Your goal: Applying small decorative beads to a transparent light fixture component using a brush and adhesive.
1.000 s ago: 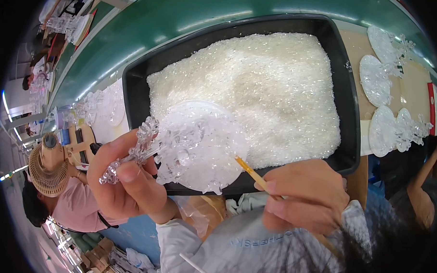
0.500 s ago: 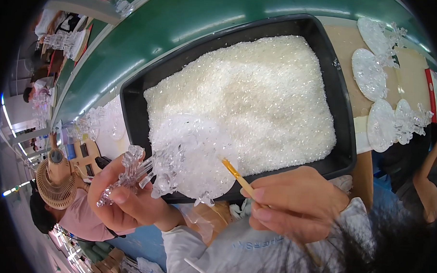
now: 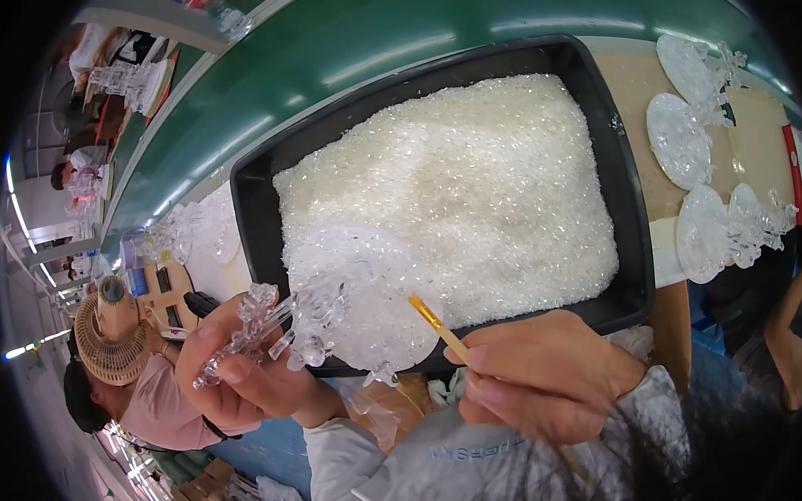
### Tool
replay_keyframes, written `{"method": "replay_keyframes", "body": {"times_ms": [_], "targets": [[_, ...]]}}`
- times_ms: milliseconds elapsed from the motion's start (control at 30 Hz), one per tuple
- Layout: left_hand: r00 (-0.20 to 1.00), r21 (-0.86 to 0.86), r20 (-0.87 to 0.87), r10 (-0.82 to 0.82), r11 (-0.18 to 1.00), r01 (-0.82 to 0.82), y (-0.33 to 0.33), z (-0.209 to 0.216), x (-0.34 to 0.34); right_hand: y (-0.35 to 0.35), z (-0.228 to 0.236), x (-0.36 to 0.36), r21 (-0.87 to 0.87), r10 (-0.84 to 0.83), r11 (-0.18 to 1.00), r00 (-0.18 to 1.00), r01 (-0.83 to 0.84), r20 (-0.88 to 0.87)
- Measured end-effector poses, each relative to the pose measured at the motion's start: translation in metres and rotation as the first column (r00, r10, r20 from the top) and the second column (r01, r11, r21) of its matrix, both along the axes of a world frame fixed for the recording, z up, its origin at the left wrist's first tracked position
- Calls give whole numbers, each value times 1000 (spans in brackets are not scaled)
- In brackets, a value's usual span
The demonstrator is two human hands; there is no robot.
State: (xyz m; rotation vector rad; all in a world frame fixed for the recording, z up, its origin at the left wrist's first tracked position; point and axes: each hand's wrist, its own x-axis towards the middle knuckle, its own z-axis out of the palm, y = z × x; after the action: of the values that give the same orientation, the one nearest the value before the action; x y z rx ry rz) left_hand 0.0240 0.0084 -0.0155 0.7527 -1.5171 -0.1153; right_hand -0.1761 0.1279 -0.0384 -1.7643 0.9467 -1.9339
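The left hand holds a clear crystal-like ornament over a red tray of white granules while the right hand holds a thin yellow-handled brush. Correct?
Not quite: the tray is black, not red, as the head view shows. The left hand does hold the clear crystal-like ornament over its white granules, and the right hand holds the thin yellow-handled brush.

A tray [image 3: 627, 214] is sitting on the surface [image 3: 355, 37] ahead of the person, with a heap of granules [image 3: 474, 182] lying in it. A clear ornament [image 3: 346, 310] is hanging over the tray's near left corner, with the left hand [image 3: 238, 377] gripping it from the left. The right hand [image 3: 546, 384] is sitting to its right at the tray's near edge, its brush [image 3: 438, 327] pointing left toward the ornament. More ornament pieces [image 3: 704, 173] are lying right of the tray. A small fan [image 3: 106, 337] is standing to the far left.
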Motion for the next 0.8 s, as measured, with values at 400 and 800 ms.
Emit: {"method": "replay_keyframes", "body": {"times_ms": [400, 800], "targets": [[747, 20, 298, -594, 786, 618, -24, 7, 37, 1, 9, -10, 22, -22, 1000, 996, 20, 83], [586, 83, 428, -688, 676, 732, -28, 14, 38, -6, 2, -10, 121, 124, 981, 965, -155, 230]]}}
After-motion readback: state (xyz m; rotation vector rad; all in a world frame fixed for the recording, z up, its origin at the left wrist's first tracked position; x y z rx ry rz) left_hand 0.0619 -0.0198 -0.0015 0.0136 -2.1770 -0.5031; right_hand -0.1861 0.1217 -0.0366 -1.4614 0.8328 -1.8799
